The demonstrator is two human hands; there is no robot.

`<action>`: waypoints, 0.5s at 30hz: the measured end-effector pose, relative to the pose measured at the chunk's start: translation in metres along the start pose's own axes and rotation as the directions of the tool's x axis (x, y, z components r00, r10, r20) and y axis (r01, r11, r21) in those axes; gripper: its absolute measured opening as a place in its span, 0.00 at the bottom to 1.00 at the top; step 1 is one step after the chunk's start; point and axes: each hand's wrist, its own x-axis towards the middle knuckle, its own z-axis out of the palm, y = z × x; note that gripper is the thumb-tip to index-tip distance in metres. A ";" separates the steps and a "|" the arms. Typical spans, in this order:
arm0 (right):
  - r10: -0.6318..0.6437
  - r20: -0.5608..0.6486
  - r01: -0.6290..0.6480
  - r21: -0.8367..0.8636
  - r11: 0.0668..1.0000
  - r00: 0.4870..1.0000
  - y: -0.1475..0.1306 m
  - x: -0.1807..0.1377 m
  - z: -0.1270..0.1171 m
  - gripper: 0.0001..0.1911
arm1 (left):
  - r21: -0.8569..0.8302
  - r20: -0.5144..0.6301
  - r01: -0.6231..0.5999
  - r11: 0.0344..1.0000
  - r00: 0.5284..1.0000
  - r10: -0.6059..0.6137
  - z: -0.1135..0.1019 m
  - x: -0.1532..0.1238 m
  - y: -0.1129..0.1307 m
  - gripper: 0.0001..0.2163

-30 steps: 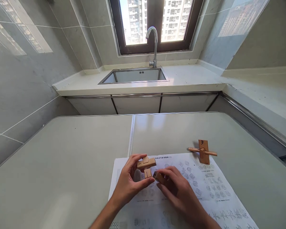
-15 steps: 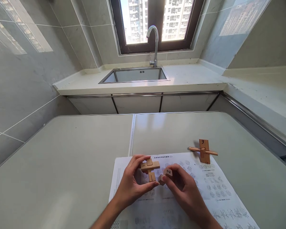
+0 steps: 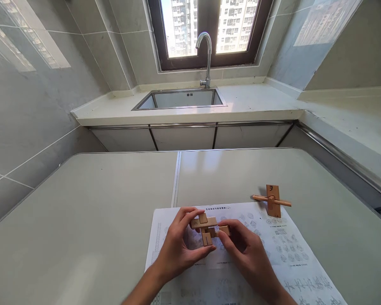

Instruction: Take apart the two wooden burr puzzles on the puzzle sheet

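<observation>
The puzzle (image 3: 206, 226) between my left hand (image 3: 178, 250) and right hand (image 3: 246, 254) is pale bare wood, smooth and matt, and so is the second wooden piece (image 3: 272, 200) lying off to the right of my right hand. Under my hands lies a sheet of thin white printed paper (image 3: 273, 254), matt, on a smooth grey table (image 3: 82, 220) with a soft sheen. Far beyond my hands the tap (image 3: 205, 55) and sink (image 3: 180, 99) are shiny metal, and the wall tiles (image 3: 34, 84) are glossy.
</observation>
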 end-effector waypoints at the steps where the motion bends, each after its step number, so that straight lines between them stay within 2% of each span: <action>1: -0.011 0.003 0.011 -0.002 1.000 1.000 -0.001 0.000 0.000 0.12 | 0.005 -0.003 -0.002 1.000 1.000 0.002 0.000 0.000 0.000 0.33; 6: -0.133 -0.028 0.130 -0.089 0.987 0.991 -0.001 -0.003 0.003 0.09 | 0.035 0.000 -0.039 0.999 0.999 0.039 0.002 -0.001 -0.004 0.34; 11: -0.347 -0.061 0.327 -0.212 0.921 0.936 0.002 -0.005 0.007 0.06 | 0.087 0.006 -0.091 0.992 0.996 0.091 0.005 -0.003 -0.006 0.32; 15: -0.405 -0.038 0.383 -0.258 0.887 0.913 0.005 -0.005 0.007 0.06 | 0.116 0.010 -0.102 0.988 0.995 0.102 0.008 -0.005 -0.006 0.31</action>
